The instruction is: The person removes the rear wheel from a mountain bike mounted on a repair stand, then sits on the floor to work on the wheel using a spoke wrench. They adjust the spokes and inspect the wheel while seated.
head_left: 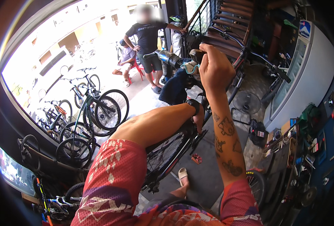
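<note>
My right hand (216, 71) is raised in front of me with its fingers curled closed, beside the stand's clamp. Whatever is in it, if anything, is hidden by the fingers. Lower down, my left hand (198, 119) reaches across to the bicycle, next to the rear of its frame. The fingers of that hand point downward and are mostly hidden. The bicycle's dark wheel (163, 152) shows beneath my left forearm. A repair stand clamp (169, 57) with a lever holds up near the bicycle, and a dark blue cloth (174, 90) hangs below it.
Several parked bicycles (86, 109) stand at the left. A person in dark clothes (146, 41) stands ahead; another sits behind. Wooden stairs (233, 19) rise at the back. A fan (247, 102), a white fridge (306, 71) and a tool-strewn bench (283, 158) line the right.
</note>
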Motion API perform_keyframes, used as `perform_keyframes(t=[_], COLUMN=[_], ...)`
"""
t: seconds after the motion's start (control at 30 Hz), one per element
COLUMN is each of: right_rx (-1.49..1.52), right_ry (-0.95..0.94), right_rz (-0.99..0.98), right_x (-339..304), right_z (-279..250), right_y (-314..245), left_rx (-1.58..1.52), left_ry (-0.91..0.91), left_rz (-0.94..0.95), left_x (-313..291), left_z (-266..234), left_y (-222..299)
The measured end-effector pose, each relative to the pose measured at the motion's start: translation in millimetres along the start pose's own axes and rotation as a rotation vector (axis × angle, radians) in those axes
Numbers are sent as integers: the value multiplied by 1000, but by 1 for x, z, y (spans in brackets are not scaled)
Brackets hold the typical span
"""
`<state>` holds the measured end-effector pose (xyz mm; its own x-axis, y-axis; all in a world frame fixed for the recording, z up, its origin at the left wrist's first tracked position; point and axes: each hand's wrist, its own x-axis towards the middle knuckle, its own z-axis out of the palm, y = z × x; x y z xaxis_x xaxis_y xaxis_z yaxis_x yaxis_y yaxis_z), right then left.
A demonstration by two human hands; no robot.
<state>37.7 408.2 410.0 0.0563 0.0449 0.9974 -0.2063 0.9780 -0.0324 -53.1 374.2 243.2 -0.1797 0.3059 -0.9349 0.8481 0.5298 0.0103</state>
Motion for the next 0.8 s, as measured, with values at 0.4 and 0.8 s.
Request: perform_keyframes(t=[0.4,0.8], right_rx=[-47,-71], right_ry=[1,0], right_rz=[-41,-61], right_x=[5,1], right_z=[-5,2], right_y=[-5,3], left_rx=[15,113], left_ry=[68,177], left_rz=[-15,10], left_x=[4,1], left_z=[-14,-15], left_y=[3,6])
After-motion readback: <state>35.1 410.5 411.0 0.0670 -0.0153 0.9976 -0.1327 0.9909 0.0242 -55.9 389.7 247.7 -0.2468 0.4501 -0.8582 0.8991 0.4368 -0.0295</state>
